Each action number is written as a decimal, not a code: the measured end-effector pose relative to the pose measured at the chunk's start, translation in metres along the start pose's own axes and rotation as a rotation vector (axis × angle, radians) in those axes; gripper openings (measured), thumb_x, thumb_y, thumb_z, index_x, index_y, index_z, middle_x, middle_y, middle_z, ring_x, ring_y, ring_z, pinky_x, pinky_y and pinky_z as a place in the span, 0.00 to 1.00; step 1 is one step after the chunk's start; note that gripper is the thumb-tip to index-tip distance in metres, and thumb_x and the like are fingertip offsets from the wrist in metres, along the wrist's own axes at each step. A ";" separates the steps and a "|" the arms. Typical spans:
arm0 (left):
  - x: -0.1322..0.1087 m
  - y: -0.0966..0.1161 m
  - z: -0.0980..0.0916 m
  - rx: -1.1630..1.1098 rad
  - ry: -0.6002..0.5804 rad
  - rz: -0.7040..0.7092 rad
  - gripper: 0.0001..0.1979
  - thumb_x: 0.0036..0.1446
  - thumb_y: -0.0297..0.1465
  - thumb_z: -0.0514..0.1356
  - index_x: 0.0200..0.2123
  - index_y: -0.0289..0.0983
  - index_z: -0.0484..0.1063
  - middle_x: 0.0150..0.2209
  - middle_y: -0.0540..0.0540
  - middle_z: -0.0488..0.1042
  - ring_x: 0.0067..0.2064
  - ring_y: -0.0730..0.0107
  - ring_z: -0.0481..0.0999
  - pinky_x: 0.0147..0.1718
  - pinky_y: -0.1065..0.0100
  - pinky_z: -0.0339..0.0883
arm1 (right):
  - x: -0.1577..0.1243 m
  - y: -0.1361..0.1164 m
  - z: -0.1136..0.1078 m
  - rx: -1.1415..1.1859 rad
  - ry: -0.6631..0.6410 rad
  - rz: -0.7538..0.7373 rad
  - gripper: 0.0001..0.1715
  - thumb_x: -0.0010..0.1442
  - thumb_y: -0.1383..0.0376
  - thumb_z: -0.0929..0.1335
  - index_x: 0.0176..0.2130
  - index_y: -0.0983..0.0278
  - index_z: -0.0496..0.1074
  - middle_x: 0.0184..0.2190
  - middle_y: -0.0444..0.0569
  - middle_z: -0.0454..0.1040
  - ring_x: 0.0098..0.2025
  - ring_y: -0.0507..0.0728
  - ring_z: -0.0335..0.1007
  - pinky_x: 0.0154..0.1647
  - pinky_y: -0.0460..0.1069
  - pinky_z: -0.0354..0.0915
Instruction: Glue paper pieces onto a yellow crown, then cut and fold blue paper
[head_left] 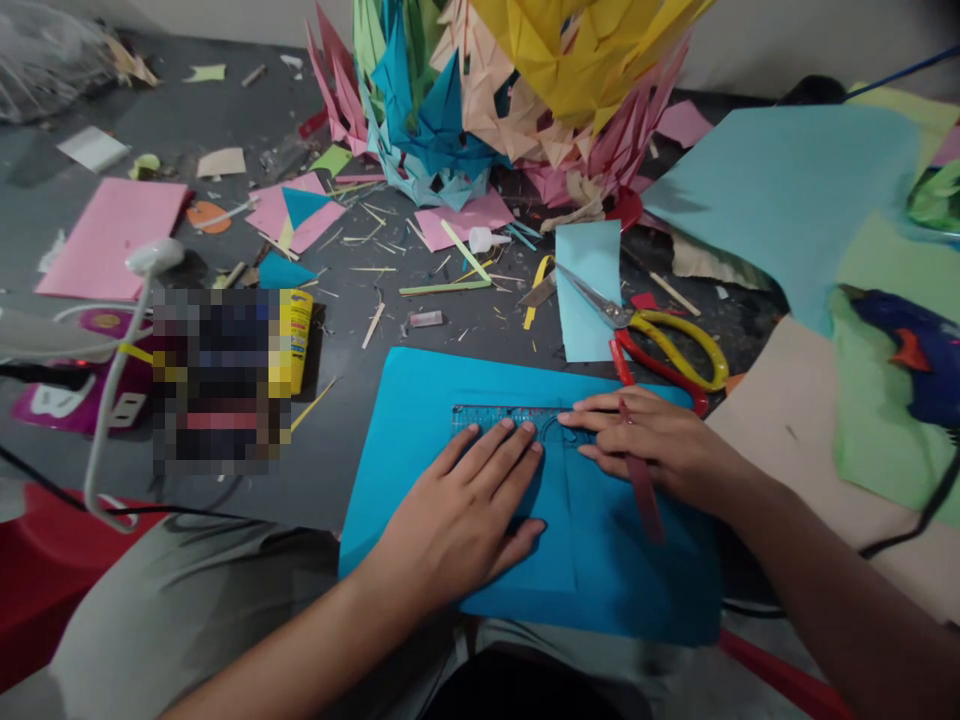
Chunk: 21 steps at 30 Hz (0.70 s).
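Observation:
Blue paper (420,400) lies in front of me, with a smaller blue sheet (555,560) on top of it. A clear ruler (487,412) with cut-out shapes rests near its upper edge. My left hand (472,490) is flat, fingers stretched over the ruler's lower edge and thumb out on the paper. My right hand (652,440) presses its fingertips at the ruler's right end. Tucked between that hand's fingers is a flat dull-red strip (643,495), slanting down over the paper; its exact kind is unclear. Scissors (675,345) with yellow and red handles lie just beyond my right hand.
A folded-paper model (510,90) stands at the back. Paper scraps, a light-blue piece (589,290) and a white nozzle cap (486,240) are scattered before it. On the left are a yellow tube (300,340) and a purple power strip (97,390); a dark-blue glue gun (907,340) lies right.

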<state>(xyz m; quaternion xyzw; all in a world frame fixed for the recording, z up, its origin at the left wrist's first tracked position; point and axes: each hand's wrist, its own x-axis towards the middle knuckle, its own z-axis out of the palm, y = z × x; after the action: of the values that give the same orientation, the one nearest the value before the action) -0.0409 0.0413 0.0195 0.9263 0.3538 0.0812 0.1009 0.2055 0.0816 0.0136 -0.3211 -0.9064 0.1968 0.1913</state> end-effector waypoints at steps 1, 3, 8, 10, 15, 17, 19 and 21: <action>0.000 0.000 0.000 0.000 0.000 0.000 0.26 0.63 0.42 0.46 0.58 0.32 0.59 0.61 0.43 0.59 0.60 0.59 0.59 0.57 0.58 0.53 | 0.000 0.000 0.000 0.002 -0.002 0.004 0.06 0.60 0.66 0.64 0.39 0.58 0.70 0.45 0.47 0.75 0.49 0.57 0.69 0.48 0.55 0.66; 0.000 0.000 0.000 0.002 0.001 -0.002 0.26 0.63 0.42 0.45 0.58 0.33 0.58 0.61 0.43 0.59 0.61 0.60 0.58 0.57 0.58 0.53 | -0.001 0.001 0.001 0.013 -0.004 0.018 0.07 0.61 0.65 0.64 0.39 0.58 0.71 0.45 0.47 0.75 0.49 0.57 0.69 0.48 0.54 0.66; -0.001 0.001 0.000 0.001 -0.006 -0.005 0.26 0.63 0.42 0.45 0.58 0.32 0.58 0.61 0.43 0.58 0.61 0.60 0.58 0.57 0.58 0.53 | -0.002 0.004 0.002 0.036 -0.012 0.034 0.10 0.62 0.64 0.63 0.43 0.56 0.71 0.45 0.45 0.75 0.49 0.57 0.69 0.49 0.54 0.66; -0.001 0.001 0.000 -0.002 -0.006 -0.005 0.26 0.63 0.42 0.45 0.58 0.32 0.58 0.61 0.43 0.58 0.61 0.59 0.58 0.57 0.58 0.53 | -0.003 0.004 0.003 0.049 -0.010 0.033 0.11 0.61 0.64 0.63 0.44 0.56 0.70 0.45 0.45 0.75 0.49 0.57 0.69 0.49 0.54 0.66; -0.001 0.001 0.000 -0.005 0.000 -0.005 0.26 0.63 0.42 0.46 0.58 0.32 0.58 0.61 0.43 0.58 0.61 0.59 0.58 0.57 0.57 0.54 | -0.003 0.004 0.002 0.062 -0.015 0.046 0.11 0.61 0.64 0.63 0.43 0.55 0.71 0.45 0.44 0.75 0.48 0.56 0.69 0.49 0.53 0.66; -0.001 0.001 0.000 -0.006 -0.004 -0.006 0.26 0.63 0.42 0.46 0.58 0.32 0.58 0.61 0.43 0.59 0.61 0.59 0.58 0.57 0.57 0.54 | -0.003 0.004 0.002 0.063 -0.023 0.050 0.11 0.61 0.63 0.63 0.44 0.55 0.71 0.45 0.45 0.75 0.48 0.56 0.69 0.50 0.53 0.66; -0.001 0.000 0.001 -0.006 -0.005 -0.006 0.26 0.63 0.42 0.46 0.58 0.32 0.58 0.61 0.43 0.59 0.60 0.59 0.58 0.57 0.57 0.54 | -0.003 0.004 0.003 0.063 -0.024 0.052 0.13 0.61 0.63 0.63 0.45 0.55 0.71 0.45 0.45 0.75 0.48 0.56 0.69 0.50 0.53 0.66; 0.000 0.000 0.001 -0.006 -0.006 -0.005 0.26 0.63 0.42 0.45 0.58 0.32 0.58 0.61 0.43 0.59 0.60 0.59 0.58 0.57 0.57 0.54 | -0.004 0.005 0.003 0.067 -0.013 0.062 0.13 0.61 0.64 0.64 0.46 0.55 0.70 0.45 0.45 0.75 0.49 0.57 0.69 0.50 0.53 0.66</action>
<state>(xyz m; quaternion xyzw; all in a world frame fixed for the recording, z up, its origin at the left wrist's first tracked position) -0.0409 0.0406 0.0187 0.9254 0.3554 0.0794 0.1050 0.2091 0.0817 0.0077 -0.3411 -0.8902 0.2347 0.1898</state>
